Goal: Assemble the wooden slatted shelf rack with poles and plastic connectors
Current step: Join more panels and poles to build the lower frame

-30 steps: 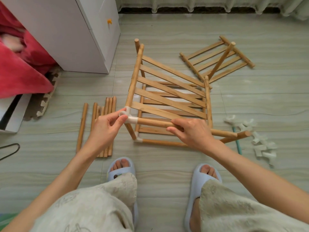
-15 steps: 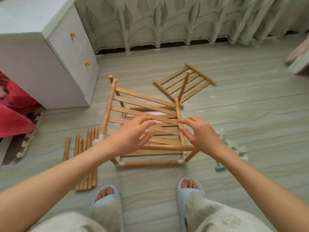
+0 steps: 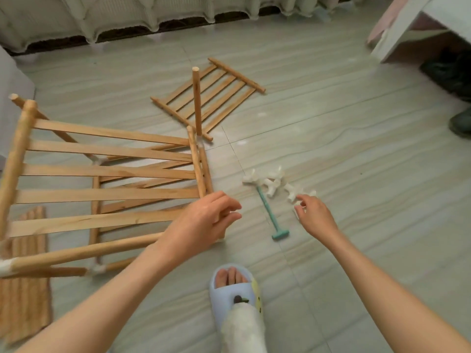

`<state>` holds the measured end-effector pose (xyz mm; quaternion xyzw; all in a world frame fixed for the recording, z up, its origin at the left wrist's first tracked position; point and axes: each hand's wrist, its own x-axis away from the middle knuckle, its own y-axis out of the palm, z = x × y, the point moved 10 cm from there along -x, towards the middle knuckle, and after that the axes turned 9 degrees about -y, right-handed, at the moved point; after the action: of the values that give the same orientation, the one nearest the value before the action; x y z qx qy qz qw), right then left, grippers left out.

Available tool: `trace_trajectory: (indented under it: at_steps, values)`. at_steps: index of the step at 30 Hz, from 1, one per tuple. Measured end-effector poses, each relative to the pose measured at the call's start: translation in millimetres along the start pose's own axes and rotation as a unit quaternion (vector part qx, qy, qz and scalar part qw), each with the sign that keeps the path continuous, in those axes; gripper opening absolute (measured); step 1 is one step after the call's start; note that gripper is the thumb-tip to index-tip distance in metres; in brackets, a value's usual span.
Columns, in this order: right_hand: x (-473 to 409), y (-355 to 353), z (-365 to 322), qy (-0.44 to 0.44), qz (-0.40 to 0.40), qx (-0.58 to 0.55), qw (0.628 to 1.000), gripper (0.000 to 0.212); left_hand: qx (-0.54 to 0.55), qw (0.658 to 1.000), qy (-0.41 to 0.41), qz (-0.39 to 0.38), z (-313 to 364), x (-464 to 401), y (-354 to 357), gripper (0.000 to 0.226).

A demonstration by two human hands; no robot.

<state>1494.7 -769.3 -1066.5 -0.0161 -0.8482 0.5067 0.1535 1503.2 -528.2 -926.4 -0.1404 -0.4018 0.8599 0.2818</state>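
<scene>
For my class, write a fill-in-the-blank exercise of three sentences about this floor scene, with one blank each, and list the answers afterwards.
1. The right hand reaches the pile of white plastic ____ on the grey tiled floor.
2. The small teal T-shaped tool lies between the pile and the ____ hand.
3. A round wooden pole lies across the loose wooden ____ panel further back.

Missing words: connectors; left; slatted

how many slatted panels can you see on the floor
3: one lies flat apart at top centre under a loose pole; two sit stacked in the rack at left, upper and lower. More may be hidden.
</scene>
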Motion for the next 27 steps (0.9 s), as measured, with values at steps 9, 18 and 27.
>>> trace_trajectory:
  at_steps: [9, 18, 27]
  values:
    - [-13, 27, 64, 0.062, -0.026, 0.122, 0.990, 0.050, 0.018, 0.999, -0.046, 0.004, -7, -8, -1, 0.032]
    - [-27, 55, 42, 0.038, -0.036, 0.069, 0.996, 0.035, 0.027, 0.997, -0.065, 0.004, -9, -6, -2, 0.041]
    - [29, 13, -25, 0.054, 0.095, -0.288, 0.951, 0.014, -0.040, 0.995, -0.091, -0.013, -18, 18, -7, 0.050]
